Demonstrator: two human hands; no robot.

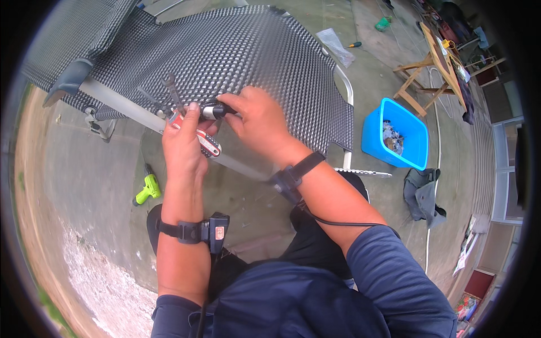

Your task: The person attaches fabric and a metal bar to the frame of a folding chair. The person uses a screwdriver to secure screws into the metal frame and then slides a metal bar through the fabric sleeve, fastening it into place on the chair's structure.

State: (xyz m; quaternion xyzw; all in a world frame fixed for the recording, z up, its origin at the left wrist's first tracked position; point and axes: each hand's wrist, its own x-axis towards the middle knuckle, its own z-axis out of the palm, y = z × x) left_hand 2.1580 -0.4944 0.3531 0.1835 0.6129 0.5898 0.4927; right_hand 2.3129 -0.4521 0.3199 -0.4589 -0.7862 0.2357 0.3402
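Both of my hands meet over the near edge of a lounge chair with black-and-white woven mesh [225, 62]. My left hand [186, 138] is closed round a red-and-white folding multi-tool [208, 143], thumb on top. A grey wrench-like head [169, 82] sticks up from beside that hand, over the mesh. My right hand [253, 115] pinches a short black cylinder with a silver band [209, 112], whose exact kind I cannot make out. It lies close against the left fingers, which partly hide it. Below the hands runs the chair's pale metal tube [121, 104].
A lime-green cordless drill [148, 187] lies on the floor at left. To the right stands a blue bin [375, 132] with small metal parts. Dark cloth [421, 194] lies beyond it, and a wooden stand [434, 65] is farther back. A screwdriver [354, 44] and clear plastic bag [336, 45] lie behind the chair.
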